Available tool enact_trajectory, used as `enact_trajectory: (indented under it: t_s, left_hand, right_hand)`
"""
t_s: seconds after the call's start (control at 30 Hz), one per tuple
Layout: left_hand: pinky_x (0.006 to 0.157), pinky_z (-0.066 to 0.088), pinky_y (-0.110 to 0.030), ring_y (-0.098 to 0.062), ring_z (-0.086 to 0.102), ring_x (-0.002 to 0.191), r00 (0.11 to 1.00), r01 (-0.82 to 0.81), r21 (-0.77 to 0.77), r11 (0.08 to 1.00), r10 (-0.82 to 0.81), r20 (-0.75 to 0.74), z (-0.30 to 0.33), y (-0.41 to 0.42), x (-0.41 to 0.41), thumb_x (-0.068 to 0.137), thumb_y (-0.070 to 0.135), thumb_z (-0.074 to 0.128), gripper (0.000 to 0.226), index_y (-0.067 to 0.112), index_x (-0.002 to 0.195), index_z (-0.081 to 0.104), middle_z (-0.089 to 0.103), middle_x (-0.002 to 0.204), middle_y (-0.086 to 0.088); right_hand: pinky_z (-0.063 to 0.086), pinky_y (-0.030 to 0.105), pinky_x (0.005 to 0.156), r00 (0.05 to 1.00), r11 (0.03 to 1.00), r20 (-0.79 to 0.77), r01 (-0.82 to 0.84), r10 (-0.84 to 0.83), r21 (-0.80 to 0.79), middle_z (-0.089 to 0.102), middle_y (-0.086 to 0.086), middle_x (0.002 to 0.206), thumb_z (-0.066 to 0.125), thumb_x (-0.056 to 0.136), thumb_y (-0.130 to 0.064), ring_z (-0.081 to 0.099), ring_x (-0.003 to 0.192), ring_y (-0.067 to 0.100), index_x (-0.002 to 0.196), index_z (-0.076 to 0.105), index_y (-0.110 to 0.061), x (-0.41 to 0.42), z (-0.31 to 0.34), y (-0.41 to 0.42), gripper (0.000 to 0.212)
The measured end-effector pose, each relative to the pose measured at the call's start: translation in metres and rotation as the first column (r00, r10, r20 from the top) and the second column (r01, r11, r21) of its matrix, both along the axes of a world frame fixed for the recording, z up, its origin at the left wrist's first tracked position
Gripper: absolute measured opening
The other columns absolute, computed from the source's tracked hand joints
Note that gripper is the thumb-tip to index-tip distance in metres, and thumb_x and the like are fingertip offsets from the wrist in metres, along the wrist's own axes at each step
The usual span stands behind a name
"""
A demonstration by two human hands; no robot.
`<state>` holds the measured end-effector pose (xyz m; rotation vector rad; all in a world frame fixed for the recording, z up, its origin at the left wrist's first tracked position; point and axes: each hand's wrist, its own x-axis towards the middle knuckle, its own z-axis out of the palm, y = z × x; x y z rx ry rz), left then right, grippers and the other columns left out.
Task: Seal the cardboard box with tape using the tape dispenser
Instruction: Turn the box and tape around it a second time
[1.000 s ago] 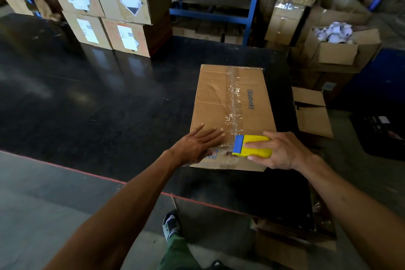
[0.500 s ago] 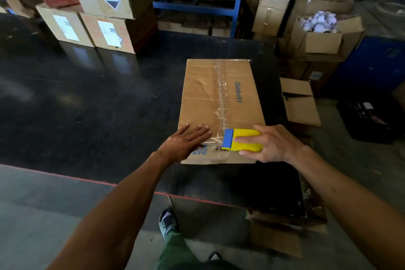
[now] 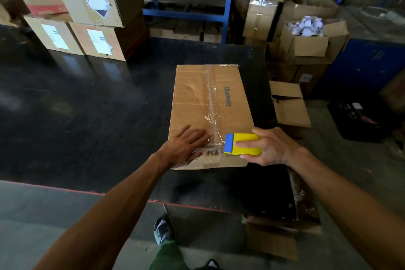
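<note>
On the dark tabletop, the left hand presses flat on the cardboard box; the right hand grips the yellow tape dispenser at its near end, partly hiding printed lettering.

cardboard box on table, near its right front corner | left hand flat on box top, near-left part | right hand at near-right edge, gripping tape dispenser | tape strip along box centre, behind dispenser | stacked boxes on table, far left | open boxes right of table
</note>
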<state>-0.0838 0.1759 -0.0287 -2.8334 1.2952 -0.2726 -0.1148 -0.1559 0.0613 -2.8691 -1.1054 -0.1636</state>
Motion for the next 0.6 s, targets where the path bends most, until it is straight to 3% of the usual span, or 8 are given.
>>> enact_trajectory:
  t_s: [0.1, 0.17, 0.33, 0.6]
  left_hand:
    - [0.123, 0.014, -0.047, -0.023, 0.021, 0.150, 0.998, 0.065, 0.009, 0.998, -0.065, 0.012, -0.004, -0.027, 0.005, 0.106, 0.043, 0.029, 0.056, 0.019, 0.156, 0.024, 0.021, 0.163, -0.003]
    - [0.121, 0.023, -0.046, -0.021, 0.025, 0.149, 0.999, 0.025, -0.035, 0.999, -0.027, -0.035, -0.012, -0.030, 0.006, 0.105, 0.042, 0.026, 0.055, 0.020, 0.156, 0.025, 0.025, 0.162, 0.000]
    - [0.116, 0.033, -0.048, -0.020, 0.031, 0.146, 0.996, 0.033, -0.087, 0.996, -0.040, -0.074, -0.015, -0.029, 0.012, 0.104, 0.039, 0.032, 0.054, 0.020, 0.154, 0.028, 0.032, 0.159, 0.001]
    - [0.121, 0.023, -0.044, -0.017, 0.023, 0.149, 0.997, 0.031, -0.073, 0.997, -0.036, -0.074, -0.016, -0.026, 0.014, 0.106, 0.041, 0.026, 0.054, 0.023, 0.156, 0.018, 0.024, 0.162, 0.004]
  right_hand:
    - [0.030, 0.022, 0.054, 1.000, 1.000, -0.026, 0.017, -0.017, 0.008, 0.058, 0.003, 0.089, 0.045, 0.086, -0.072, 0.050, 0.058, 0.016, 0.126, 0.059, -0.050, 0.003, 0.001, 0.001, 0.048]
    - [0.032, 0.022, 0.053, 1.000, 1.000, -0.022, 0.018, -0.018, 0.008, 0.058, 0.004, 0.089, 0.046, 0.086, -0.072, 0.053, 0.059, 0.018, 0.125, 0.060, -0.051, 0.002, 0.001, 0.002, 0.047]
    - [0.031, 0.022, 0.051, 1.000, 0.997, 0.011, 0.018, -0.018, 0.074, 0.058, 0.001, 0.085, 0.069, 0.080, -0.061, 0.054, 0.054, 0.020, 0.117, 0.068, -0.045, 0.000, -0.004, 0.002, 0.040]
    - [0.030, 0.022, 0.045, 0.999, 0.994, -0.003, -0.034, 0.034, 0.108, 0.053, 0.002, 0.084, 0.059, 0.084, -0.065, 0.045, 0.051, 0.017, 0.122, 0.067, -0.042, -0.003, 0.004, -0.014, 0.045]
